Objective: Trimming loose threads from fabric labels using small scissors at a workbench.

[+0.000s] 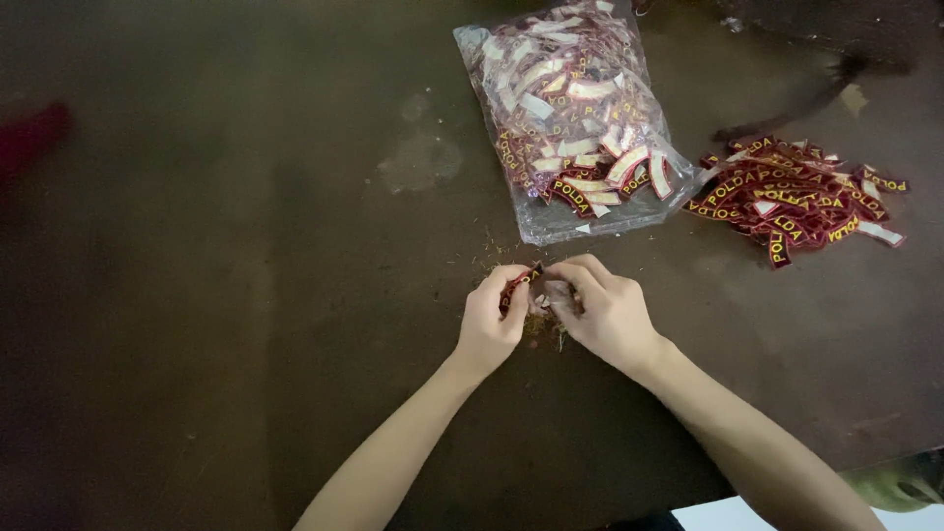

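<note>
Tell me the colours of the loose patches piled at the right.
Dark red with yellow lettering, some showing white backs; head view.

A workshop: bagged patches (575, 118) heaped on a scuffed worktable (246, 295).

patch (519, 283) we see pinched: dark red, yellow lettering | loose patch pile (796, 197): same red and yellow, some white backs | bag (570, 118): clear plastic | table (246, 295): dark brown, mottled

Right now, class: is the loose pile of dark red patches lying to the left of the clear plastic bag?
No: the loose pile of patches lies to the right of the clear plastic bag, on the dark table.
</note>
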